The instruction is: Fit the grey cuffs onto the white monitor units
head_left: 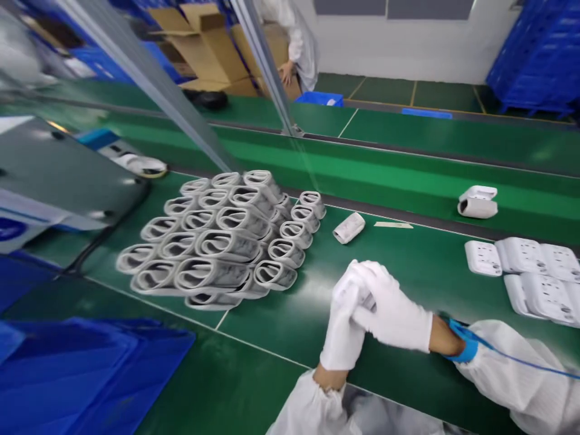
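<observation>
My left hand [344,323], in a white glove, rises from the bottom of the view with its fingers closed. My right hand [392,308], gloved and with a blue strap at the wrist, comes from the right and wraps over it. The two hands touch; a small pale piece shows between them, mostly hidden. Beyond them a single rolled grey-white sleeve [349,228] lies on the green table [430,260], next to a thin beige strip [393,225]. A large stack of rolled sleeves [222,241] stands to the left.
White socket units [550,296] sit in rows at the right. A white case [478,202] lies on the green belt [385,175]. Metal posts rise beyond the stack. Blue sheets [90,374] fill the lower left; a grey machine is above them. A person stands by cardboard boxes [217,54].
</observation>
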The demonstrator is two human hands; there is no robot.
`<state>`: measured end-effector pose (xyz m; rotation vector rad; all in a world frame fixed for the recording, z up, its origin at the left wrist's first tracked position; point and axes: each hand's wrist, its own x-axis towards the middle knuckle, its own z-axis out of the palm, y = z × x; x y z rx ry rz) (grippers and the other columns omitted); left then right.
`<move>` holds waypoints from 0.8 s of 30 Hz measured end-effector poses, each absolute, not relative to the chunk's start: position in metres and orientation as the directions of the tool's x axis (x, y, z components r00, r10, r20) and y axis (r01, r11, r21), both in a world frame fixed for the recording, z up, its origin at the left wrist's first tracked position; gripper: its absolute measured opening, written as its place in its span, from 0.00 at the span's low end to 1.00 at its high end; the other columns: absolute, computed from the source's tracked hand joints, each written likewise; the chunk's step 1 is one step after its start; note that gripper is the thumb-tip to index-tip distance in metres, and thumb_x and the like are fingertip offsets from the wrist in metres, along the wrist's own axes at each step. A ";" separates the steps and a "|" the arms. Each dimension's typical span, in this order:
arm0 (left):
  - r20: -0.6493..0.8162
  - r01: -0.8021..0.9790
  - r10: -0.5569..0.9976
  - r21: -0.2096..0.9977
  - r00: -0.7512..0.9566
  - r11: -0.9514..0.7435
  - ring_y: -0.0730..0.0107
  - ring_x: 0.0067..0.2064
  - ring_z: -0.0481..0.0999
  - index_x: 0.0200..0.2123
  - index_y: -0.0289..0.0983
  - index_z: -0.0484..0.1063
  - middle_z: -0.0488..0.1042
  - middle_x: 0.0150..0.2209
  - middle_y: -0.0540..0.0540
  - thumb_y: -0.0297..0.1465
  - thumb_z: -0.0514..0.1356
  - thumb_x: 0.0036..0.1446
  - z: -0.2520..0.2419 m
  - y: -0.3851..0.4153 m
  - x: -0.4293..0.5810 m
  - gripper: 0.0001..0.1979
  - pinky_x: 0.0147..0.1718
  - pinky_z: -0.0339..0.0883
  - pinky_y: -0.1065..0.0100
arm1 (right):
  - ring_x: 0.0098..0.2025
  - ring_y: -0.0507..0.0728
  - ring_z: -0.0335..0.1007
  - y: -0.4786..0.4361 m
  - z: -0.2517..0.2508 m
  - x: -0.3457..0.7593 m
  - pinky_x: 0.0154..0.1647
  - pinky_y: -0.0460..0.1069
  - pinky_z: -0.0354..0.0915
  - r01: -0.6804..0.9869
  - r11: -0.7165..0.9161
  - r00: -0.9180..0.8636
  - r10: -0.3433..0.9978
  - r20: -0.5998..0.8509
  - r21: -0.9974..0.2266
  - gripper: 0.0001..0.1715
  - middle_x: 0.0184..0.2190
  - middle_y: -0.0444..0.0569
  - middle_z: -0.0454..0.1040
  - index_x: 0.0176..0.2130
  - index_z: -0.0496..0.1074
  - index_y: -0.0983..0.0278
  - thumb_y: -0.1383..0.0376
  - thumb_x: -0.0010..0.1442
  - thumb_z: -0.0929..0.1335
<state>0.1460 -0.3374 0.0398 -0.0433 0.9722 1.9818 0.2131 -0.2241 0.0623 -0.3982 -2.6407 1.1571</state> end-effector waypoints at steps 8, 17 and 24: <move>-0.353 -0.635 0.662 0.734 -0.661 -0.242 0.60 0.44 0.84 0.76 0.52 0.47 0.70 0.67 0.37 0.37 0.72 0.56 0.045 -0.363 0.101 0.51 0.32 0.79 0.67 | 0.72 0.79 0.51 -0.169 0.059 0.094 0.70 0.73 0.54 0.298 0.672 -0.818 0.546 0.183 -0.678 0.39 0.73 0.64 0.48 0.63 0.70 0.62 0.59 0.55 0.77; -0.280 -0.627 0.726 0.734 -0.628 -0.259 0.69 0.33 0.80 0.76 0.58 0.44 0.59 0.73 0.35 0.45 0.74 0.54 0.049 -0.363 0.129 0.55 0.22 0.69 0.71 | 0.46 0.57 0.79 -0.167 0.044 0.179 0.50 0.54 0.75 0.174 0.377 -0.851 0.522 0.054 -0.910 0.48 0.49 0.52 0.77 0.65 0.44 0.60 0.59 0.58 0.74; -0.373 -0.704 0.850 0.710 -0.372 0.004 0.47 0.55 0.80 0.72 0.46 0.62 0.74 0.62 0.37 0.54 0.68 0.57 0.060 -0.344 0.146 0.44 0.46 0.81 0.53 | 0.66 0.66 0.71 -0.186 0.085 0.279 0.65 0.60 0.71 0.253 0.368 -0.828 0.560 -0.003 -0.895 0.54 0.66 0.61 0.68 0.68 0.57 0.60 0.62 0.51 0.81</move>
